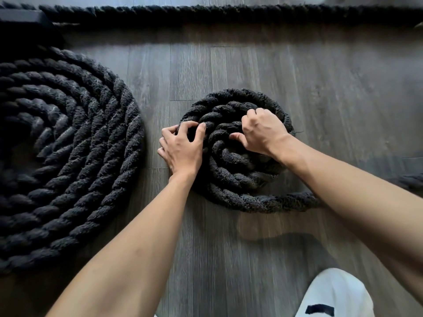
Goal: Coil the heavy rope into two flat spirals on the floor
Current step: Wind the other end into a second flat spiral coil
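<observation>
A thick black twisted rope lies on the grey wooden floor. At the left it forms a large flat spiral [68,143] of several turns. In the middle sits a small tight spiral [231,165]. My left hand [180,147] grips the small spiral's left outer turn with curled fingers. My right hand [261,131] curls its fingers round the inner turns at the upper right. The rope's loose run [297,201] leaves the small spiral at the bottom and passes under my right forearm toward the right edge.
A straight stretch of the same rope [229,14] runs along the far side, from left to right. A dark block [20,19] stands at the top left corner. A white trouser leg [336,296] shows at the bottom right. Bare floor [338,88] lies right of the small spiral.
</observation>
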